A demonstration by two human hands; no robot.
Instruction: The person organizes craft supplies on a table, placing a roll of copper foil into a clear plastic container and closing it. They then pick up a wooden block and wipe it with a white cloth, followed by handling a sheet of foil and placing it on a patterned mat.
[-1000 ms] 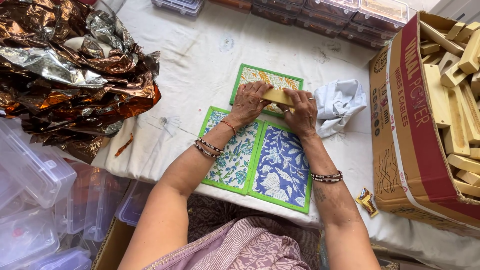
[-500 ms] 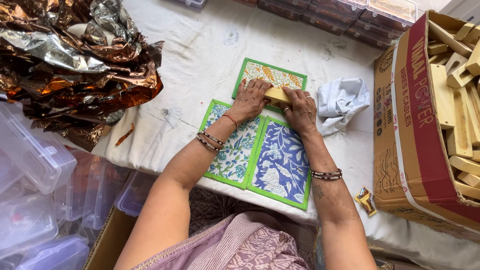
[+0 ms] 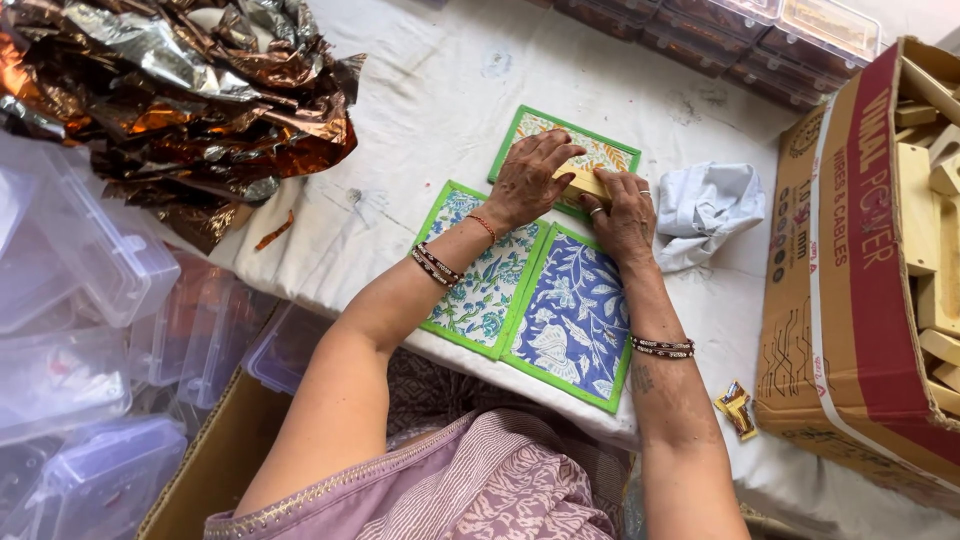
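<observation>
Head view: left hand [image 3: 527, 178] and right hand [image 3: 627, 213] each clench the wooden block [image 3: 585, 184], mostly hiding it; the yellow mat [image 3: 600, 150] beneath is partly covered.

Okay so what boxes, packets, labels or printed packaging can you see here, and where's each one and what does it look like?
Cardboard box: far right, brown with a red printed band, holding pale wooden blocks.
Clear plastic cases: piled at left, lidded, see-through.
More lidded cases: row along the top edge.
Foil sheets: top left, crumpled copper and silver.
Small wrapper: gold-brown, beside the box.
</observation>
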